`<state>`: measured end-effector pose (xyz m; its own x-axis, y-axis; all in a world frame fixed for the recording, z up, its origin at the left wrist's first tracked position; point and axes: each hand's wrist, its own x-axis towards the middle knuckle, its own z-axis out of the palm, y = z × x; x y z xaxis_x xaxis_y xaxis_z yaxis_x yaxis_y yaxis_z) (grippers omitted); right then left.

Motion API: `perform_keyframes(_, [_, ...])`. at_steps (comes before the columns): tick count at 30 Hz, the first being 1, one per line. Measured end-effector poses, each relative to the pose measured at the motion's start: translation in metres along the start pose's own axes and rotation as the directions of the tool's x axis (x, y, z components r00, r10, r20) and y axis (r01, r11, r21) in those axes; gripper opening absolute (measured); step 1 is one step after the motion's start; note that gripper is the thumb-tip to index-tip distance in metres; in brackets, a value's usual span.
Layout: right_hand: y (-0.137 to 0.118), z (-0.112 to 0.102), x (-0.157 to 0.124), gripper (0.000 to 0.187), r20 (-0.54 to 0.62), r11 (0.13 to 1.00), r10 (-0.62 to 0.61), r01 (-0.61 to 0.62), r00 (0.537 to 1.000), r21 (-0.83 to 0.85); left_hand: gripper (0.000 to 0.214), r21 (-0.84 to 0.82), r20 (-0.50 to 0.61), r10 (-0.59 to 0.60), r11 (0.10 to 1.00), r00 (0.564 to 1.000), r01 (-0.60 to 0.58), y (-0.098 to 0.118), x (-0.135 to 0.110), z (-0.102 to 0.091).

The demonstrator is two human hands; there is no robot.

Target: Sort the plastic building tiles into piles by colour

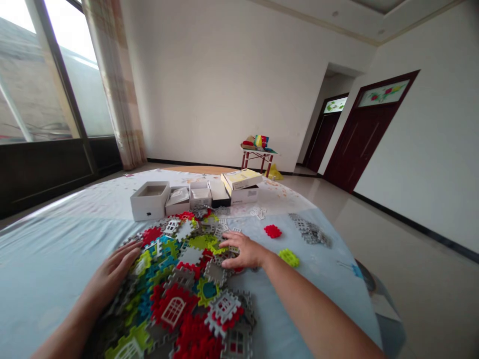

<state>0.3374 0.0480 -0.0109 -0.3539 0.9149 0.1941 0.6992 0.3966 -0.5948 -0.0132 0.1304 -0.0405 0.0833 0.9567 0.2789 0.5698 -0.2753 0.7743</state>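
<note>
A large heap of interlocking plastic building tiles [183, 284] in red, grey, lime, blue and white lies on a pale blue cloth-covered surface [48, 259]. Many tiles have small window shapes. My left hand [112, 276] lies flat against the heap's left side, touching tiles and lifting none. My right hand [241, 251] rests on the heap's right edge with its fingers apart over grey tiles. A red tile [273, 231], a lime tile [288, 258] and a cluster of grey tiles [309, 230] lie apart, to the right of that hand.
Several white and black open cardboard boxes [149, 200] stand in a row behind the heap. The covered surface ends at the right, above a tiled floor [411, 279]. A small red-legged table [258, 157] holding bags stands by the far wall.
</note>
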Motion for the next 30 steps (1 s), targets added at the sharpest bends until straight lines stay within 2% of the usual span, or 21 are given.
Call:
perform_keyframes(3, [0.005,-0.002,-0.009,0.053,-0.149,0.995,0.059,-0.046,0.987,0.087,0.061,0.006,0.015,-0.031,1.000,0.999,0.031,0.004,-0.002,-0.001])
perform_keyframes(5, [0.011,-0.001,-0.014,0.044,-0.274,0.990,0.124,-0.100,0.954,0.099,0.060,0.004,0.017,-0.042,0.999,0.999,0.042,0.005,-0.003,-0.001])
perform_keyframes(7, [0.017,0.002,-0.017,0.038,-0.342,0.981,0.195,-0.179,0.919,0.080,0.059,-0.004,0.011,-0.055,0.998,0.998,0.055,0.005,-0.003,-0.001])
perform_keyframes(10, [0.019,0.007,-0.021,0.031,-0.299,0.970,0.244,-0.239,0.922,0.055,0.060,-0.012,0.003,-0.088,0.996,0.996,0.088,0.003,-0.003,-0.002])
perform_keyframes(14, [0.010,0.014,-0.024,0.029,-0.243,0.981,0.190,-0.172,0.951,0.094,0.060,-0.024,0.002,-0.127,0.992,0.992,0.127,0.003,-0.003,-0.005])
perform_keyframes(18, [0.004,0.015,-0.024,0.032,-0.287,0.976,0.214,-0.196,0.934,0.091,0.055,0.023,-0.083,-0.199,0.979,0.977,0.201,0.006,-0.003,-0.011])
perform_keyframes(21, [0.007,0.015,-0.024,0.026,-0.264,0.972,0.231,-0.212,0.936,0.100,0.052,0.068,-0.129,-0.238,0.966,0.963,0.248,0.005,-0.003,-0.015])
perform_keyframes(25, [0.013,0.018,-0.023,0.027,-0.260,0.958,0.280,-0.251,0.924,0.137,0.056,0.077,-0.164,-0.245,0.963,0.956,0.260,0.004,-0.003,-0.017])
perform_keyframes(30, [0.021,0.011,-0.021,0.020,-0.338,0.951,0.259,-0.177,0.905,0.255,0.055,-0.007,-0.130,-0.333,0.942,0.934,0.335,0.004,-0.004,-0.016])
